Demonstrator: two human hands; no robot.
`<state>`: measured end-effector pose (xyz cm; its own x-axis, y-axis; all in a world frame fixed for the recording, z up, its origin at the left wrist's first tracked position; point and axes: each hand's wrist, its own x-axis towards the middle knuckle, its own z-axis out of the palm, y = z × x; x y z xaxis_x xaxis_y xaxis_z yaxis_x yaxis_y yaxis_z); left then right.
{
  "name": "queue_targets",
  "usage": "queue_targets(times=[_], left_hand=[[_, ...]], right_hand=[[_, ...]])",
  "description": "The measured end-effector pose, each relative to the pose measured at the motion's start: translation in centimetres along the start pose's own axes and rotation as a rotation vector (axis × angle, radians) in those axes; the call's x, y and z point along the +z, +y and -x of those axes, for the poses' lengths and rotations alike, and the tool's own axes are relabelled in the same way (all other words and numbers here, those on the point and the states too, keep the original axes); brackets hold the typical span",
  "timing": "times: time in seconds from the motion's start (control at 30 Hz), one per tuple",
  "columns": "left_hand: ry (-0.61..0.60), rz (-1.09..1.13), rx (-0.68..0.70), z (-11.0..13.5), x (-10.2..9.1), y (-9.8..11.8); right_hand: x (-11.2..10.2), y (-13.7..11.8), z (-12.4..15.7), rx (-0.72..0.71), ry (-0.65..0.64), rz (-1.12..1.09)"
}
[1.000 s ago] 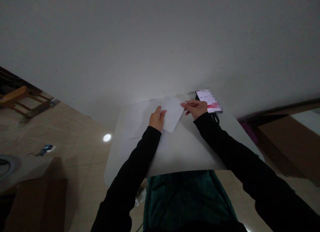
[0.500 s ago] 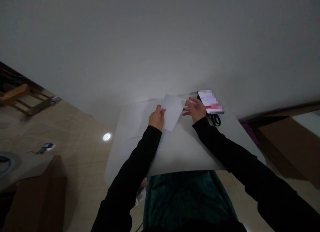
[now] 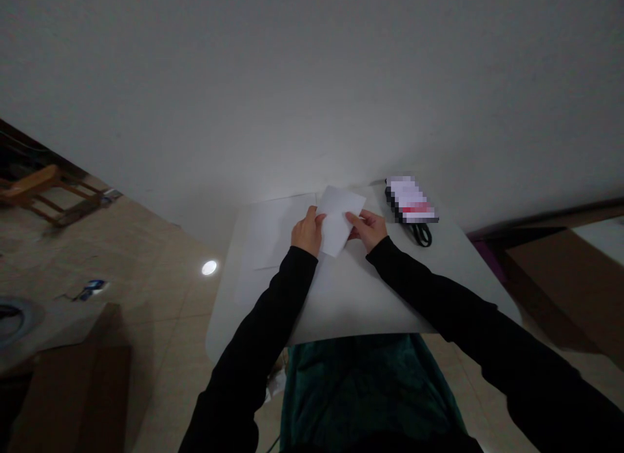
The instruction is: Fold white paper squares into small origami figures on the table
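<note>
Holding a small piece of white paper (image 3: pixel 337 220) with both hands here, over the far edge of the counter (image 3: pixel 380 300), around the middle. The left hand (image 3: pixel 307 233) has it pinched at its left edge, thumb in front; the right hand (image 3: pixel 368 229) is nearly closed on the other side, thumb on the face, fingers seemingly behind. Can't tell if its bottom corner touches down. My worry: uneven pulling could crease or tear it, and a loose thumb would probably let it slip. Dim light won't help, white on white. Bigger sheets (image 3: pixel 275 229) lie toward the far left corner, right beside that left grip, so a forearm might drag them. Phone (image 3: pixel 414 196) sits by the far right corner, black cord (image 3: pixel 422 235) poking out near the right sleeve (image 3: pixel 424 284). Wall (image 3: pixel 312 89) behind blocks any forward reach.
</note>
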<state>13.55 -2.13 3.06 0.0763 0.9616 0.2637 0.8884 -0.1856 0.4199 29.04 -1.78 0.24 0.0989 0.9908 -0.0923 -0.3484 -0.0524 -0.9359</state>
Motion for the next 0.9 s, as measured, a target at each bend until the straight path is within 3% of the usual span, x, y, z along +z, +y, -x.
queue_targets(times=[0.13,0.3,0.4,0.5,0.67,0.9], left_hand=[[0.031,0.006,-0.012,-0.1,-0.2,-0.3],[0.103,0.047,0.011,-0.2,0.2,-0.9],[0.143,0.07,0.015,-0.3,0.3,-1.2],[0.162,0.07,0.02,-0.3,0.3,-1.3],[0.188,0.073,0.006,-0.4,0.6,-1.4],[0.252,0.067,0.021,-0.5,0.4,-1.5]], right_hand=[[0.3,0.3,0.5,0.087,-0.138,0.009],[0.5,0.3,0.8,0.092,-0.082,-0.025],[0.7,0.2,1.1,0.142,-0.134,0.0],[0.8,0.0,1.3,0.101,-0.167,0.042],[1.2,0.2,1.7,0.052,-0.096,0.068],[1.2,0.0,2.0,0.0,-0.166,0.119]])
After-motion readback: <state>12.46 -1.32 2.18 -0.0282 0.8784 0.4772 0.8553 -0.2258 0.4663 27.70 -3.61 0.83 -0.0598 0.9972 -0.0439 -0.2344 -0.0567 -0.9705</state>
